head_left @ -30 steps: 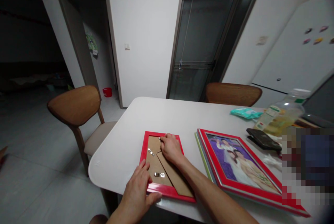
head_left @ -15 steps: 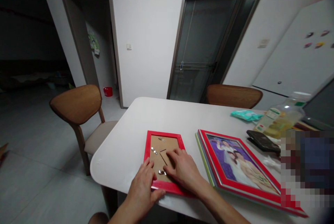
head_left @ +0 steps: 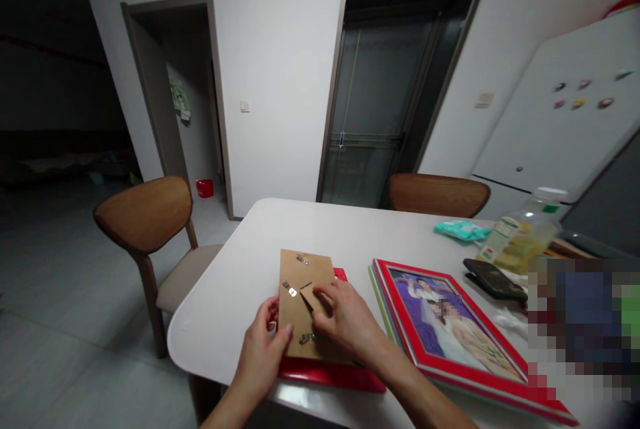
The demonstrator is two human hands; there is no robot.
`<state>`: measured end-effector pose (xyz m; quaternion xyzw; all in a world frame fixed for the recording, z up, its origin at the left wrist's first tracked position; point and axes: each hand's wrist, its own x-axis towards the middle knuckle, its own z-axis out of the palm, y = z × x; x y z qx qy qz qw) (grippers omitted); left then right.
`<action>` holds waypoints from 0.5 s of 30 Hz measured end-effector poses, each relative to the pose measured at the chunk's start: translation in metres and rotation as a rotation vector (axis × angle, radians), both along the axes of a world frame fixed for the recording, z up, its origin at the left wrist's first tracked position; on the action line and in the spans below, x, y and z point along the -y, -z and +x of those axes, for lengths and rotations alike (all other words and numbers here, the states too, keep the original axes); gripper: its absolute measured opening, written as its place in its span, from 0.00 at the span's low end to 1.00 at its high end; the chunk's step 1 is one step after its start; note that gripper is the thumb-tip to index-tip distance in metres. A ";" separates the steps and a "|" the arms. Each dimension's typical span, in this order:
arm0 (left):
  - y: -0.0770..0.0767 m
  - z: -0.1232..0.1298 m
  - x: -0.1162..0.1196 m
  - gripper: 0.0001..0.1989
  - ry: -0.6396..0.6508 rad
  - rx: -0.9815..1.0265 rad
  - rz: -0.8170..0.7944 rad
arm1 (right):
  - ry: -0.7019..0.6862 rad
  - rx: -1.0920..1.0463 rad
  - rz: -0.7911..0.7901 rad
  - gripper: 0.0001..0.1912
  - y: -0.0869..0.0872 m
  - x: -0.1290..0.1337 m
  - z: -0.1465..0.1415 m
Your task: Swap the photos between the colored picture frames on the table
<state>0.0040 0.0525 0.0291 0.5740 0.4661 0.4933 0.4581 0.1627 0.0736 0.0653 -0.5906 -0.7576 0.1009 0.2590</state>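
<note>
A brown backing board (head_left: 305, 312) with small metal clips stands lifted and tilted over a red frame (head_left: 330, 375) near the table's front edge. My right hand (head_left: 345, 319) pinches the flap in the middle of the board between thumb and fingers. At the board's left side is my left hand (head_left: 265, 342), its thumb on the board's edge and its fingers curled around the frame's left side. The board hides most of the frame.
Right of my hands lies a stack of frames with a red-framed photo (head_left: 450, 322) on top. Beyond it are a black phone-like object (head_left: 493, 279), a teal packet (head_left: 461, 230) and a clear bottle (head_left: 525, 235). Two wooden chairs (head_left: 145, 212) stand at the white table (head_left: 235, 269).
The backing board has come up out of the red frame, with my right hand pinching its flap. My left hand has shifted left and its fingers have curled. The view has tilted up slightly.
</note>
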 end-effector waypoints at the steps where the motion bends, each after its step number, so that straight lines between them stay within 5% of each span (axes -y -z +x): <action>1: -0.001 -0.001 -0.002 0.18 0.007 0.078 -0.037 | -0.035 -0.032 0.009 0.16 -0.003 0.003 -0.006; 5: -0.002 -0.021 -0.009 0.12 0.014 0.156 -0.127 | -0.106 -0.164 0.050 0.15 0.001 0.011 -0.011; 10: 0.006 -0.068 -0.017 0.09 -0.074 0.054 -0.237 | 0.150 0.002 0.035 0.19 0.032 0.004 0.030; 15: 0.011 -0.098 -0.031 0.09 -0.140 -0.095 -0.234 | 0.253 0.157 -0.064 0.22 0.052 0.000 0.047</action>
